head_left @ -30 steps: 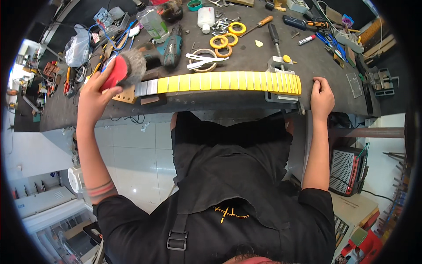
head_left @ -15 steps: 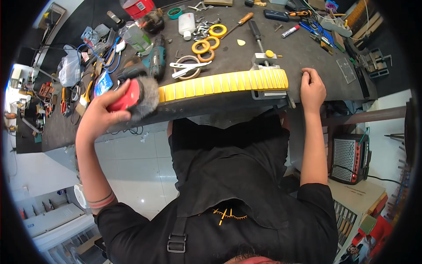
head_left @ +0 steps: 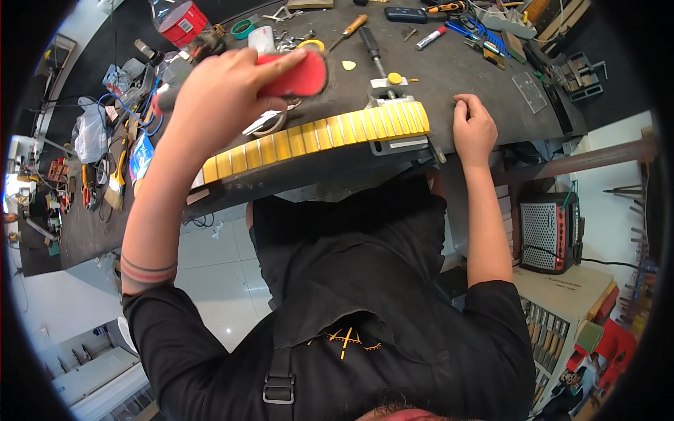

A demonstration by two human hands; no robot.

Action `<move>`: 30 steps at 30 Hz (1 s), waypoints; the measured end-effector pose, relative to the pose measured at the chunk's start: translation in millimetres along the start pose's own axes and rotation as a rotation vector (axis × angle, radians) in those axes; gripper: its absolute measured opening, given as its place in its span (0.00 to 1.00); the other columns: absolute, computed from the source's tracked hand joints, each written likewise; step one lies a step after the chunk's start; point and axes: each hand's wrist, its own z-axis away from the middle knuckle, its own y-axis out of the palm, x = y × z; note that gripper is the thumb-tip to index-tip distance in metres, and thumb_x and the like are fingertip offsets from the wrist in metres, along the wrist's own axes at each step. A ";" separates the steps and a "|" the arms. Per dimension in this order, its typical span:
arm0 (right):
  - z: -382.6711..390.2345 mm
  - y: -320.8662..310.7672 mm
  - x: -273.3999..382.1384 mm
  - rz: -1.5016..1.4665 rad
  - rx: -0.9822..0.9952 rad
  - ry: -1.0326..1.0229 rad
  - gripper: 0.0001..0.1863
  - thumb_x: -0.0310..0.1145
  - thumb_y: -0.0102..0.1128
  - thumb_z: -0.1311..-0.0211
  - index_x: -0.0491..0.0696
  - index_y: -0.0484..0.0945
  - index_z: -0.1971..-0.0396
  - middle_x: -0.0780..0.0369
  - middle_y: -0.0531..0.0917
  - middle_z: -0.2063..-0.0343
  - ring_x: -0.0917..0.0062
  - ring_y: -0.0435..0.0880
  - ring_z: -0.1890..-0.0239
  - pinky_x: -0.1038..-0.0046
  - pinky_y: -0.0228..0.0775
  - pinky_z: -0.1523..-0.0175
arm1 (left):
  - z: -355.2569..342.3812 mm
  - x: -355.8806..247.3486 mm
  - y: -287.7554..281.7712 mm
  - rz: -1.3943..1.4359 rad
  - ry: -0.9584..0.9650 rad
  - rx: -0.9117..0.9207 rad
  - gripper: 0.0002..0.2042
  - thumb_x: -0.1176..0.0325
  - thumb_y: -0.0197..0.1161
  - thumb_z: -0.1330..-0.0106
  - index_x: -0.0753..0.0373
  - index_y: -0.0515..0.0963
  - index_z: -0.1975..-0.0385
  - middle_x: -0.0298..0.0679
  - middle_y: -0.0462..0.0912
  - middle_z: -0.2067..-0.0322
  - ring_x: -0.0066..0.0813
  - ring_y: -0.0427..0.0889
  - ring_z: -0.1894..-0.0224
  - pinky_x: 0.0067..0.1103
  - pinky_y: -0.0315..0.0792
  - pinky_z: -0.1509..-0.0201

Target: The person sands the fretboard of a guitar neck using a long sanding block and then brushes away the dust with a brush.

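A long guitar neck (head_left: 316, 133) covered in yellow tape segments lies along the front edge of the dark workbench (head_left: 484, 63), clamped in a small grey vise (head_left: 397, 144) near its right end. My left hand (head_left: 217, 91) grips a red block (head_left: 298, 74) and holds it just above the middle of the neck; blur hides whether the block touches the neck. My right hand (head_left: 474, 126) rests on the bench right of the vise, fingers curled, with nothing visible in it.
Tools crowd the back of the bench: a red can (head_left: 184, 22), a wooden-handled screwdriver (head_left: 351, 28), a marker (head_left: 430, 38), a green tape roll (head_left: 242, 28) and blue cable (head_left: 133, 98). A small amplifier (head_left: 551, 231) stands on the floor at the right.
My left hand has carried the red block from the neck's left end up and rightward to above its middle. My right hand stays on the bench. The view has tilted.
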 end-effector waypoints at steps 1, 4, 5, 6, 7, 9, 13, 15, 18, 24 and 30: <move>0.5 -0.6 -0.5 -0.017 -0.006 0.007 0.08 0.35 0.58 0.32 0.54 0.86 0.63 0.62 0.88 0.69 0.64 0.88 0.66 0.64 0.77 0.61 | -13.5 -7.1 -7.4 0.116 -0.008 0.051 0.37 0.55 0.77 0.45 0.37 0.74 0.30 0.40 0.79 0.68 0.41 0.81 0.64 0.34 0.75 0.57; 0.4 -0.6 -5.8 -0.032 -0.018 0.028 0.08 0.35 0.59 0.31 0.52 0.87 0.61 0.61 0.88 0.70 0.67 0.87 0.68 0.66 0.76 0.61 | -37.0 -40.6 -6.9 0.577 0.120 0.242 0.37 0.54 0.77 0.45 0.36 0.75 0.31 0.40 0.79 0.69 0.41 0.82 0.63 0.35 0.76 0.55; -0.4 -0.4 -6.6 -0.043 -0.023 0.020 0.08 0.35 0.59 0.31 0.53 0.87 0.62 0.61 0.87 0.71 0.67 0.87 0.69 0.66 0.76 0.61 | -37.3 -51.0 0.1 0.511 0.200 0.273 0.37 0.53 0.77 0.44 0.36 0.74 0.30 0.40 0.80 0.68 0.42 0.83 0.62 0.35 0.77 0.54; -0.2 0.6 -4.6 -0.063 -0.025 0.012 0.08 0.35 0.59 0.31 0.53 0.87 0.62 0.61 0.87 0.71 0.67 0.86 0.69 0.66 0.75 0.62 | -40.8 -50.2 10.4 0.419 0.240 0.176 0.37 0.51 0.77 0.43 0.35 0.73 0.30 0.41 0.81 0.67 0.42 0.83 0.61 0.36 0.77 0.55; -0.8 2.1 -4.0 -0.065 -0.031 0.016 0.07 0.34 0.59 0.33 0.54 0.86 0.64 0.62 0.88 0.71 0.65 0.87 0.69 0.64 0.76 0.63 | -50.6 -45.3 12.7 0.332 0.165 0.203 0.37 0.51 0.76 0.43 0.36 0.73 0.29 0.41 0.81 0.66 0.41 0.84 0.60 0.35 0.78 0.56; 0.0 0.7 -2.5 -0.064 -0.025 0.034 0.06 0.34 0.59 0.33 0.54 0.86 0.64 0.62 0.87 0.71 0.65 0.87 0.69 0.64 0.76 0.64 | -77.5 -35.6 17.8 0.038 0.146 0.105 0.37 0.51 0.75 0.42 0.36 0.73 0.29 0.41 0.83 0.64 0.39 0.85 0.61 0.34 0.78 0.57; -0.5 1.3 -11.2 -0.071 -0.035 0.051 0.06 0.34 0.59 0.33 0.54 0.86 0.64 0.63 0.87 0.72 0.66 0.86 0.71 0.64 0.76 0.64 | -98.6 -68.7 7.2 0.305 0.240 0.147 0.35 0.52 0.75 0.43 0.36 0.75 0.31 0.39 0.84 0.65 0.40 0.86 0.62 0.34 0.80 0.56; -1.1 1.0 -12.5 -0.086 -0.032 0.061 0.06 0.34 0.59 0.33 0.54 0.86 0.64 0.63 0.87 0.72 0.67 0.86 0.71 0.64 0.75 0.65 | -101.2 -89.4 16.7 0.247 0.407 0.134 0.34 0.52 0.75 0.42 0.36 0.75 0.31 0.39 0.84 0.66 0.40 0.87 0.63 0.34 0.80 0.58; -0.3 1.1 -9.2 -0.115 -0.031 0.042 0.06 0.34 0.59 0.33 0.54 0.86 0.64 0.63 0.87 0.72 0.67 0.85 0.72 0.65 0.75 0.65 | -123.5 -63.6 25.0 0.013 0.210 0.193 0.34 0.52 0.75 0.42 0.36 0.76 0.32 0.40 0.84 0.67 0.41 0.87 0.64 0.34 0.80 0.59; -1.3 0.7 -11.5 -0.138 -0.044 0.061 0.06 0.33 0.60 0.34 0.53 0.86 0.63 0.63 0.87 0.72 0.68 0.85 0.73 0.66 0.75 0.66 | -122.0 -84.2 4.1 0.373 0.187 0.289 0.35 0.51 0.76 0.42 0.37 0.75 0.31 0.43 0.85 0.65 0.40 0.86 0.61 0.32 0.78 0.53; -0.6 1.0 -10.5 -0.141 -0.043 0.053 0.06 0.33 0.60 0.34 0.53 0.86 0.64 0.63 0.87 0.72 0.69 0.85 0.74 0.66 0.74 0.66 | -132.8 -53.5 18.2 -0.047 0.078 0.116 0.30 0.52 0.74 0.38 0.38 0.77 0.33 0.41 0.87 0.63 0.38 0.87 0.60 0.33 0.80 0.54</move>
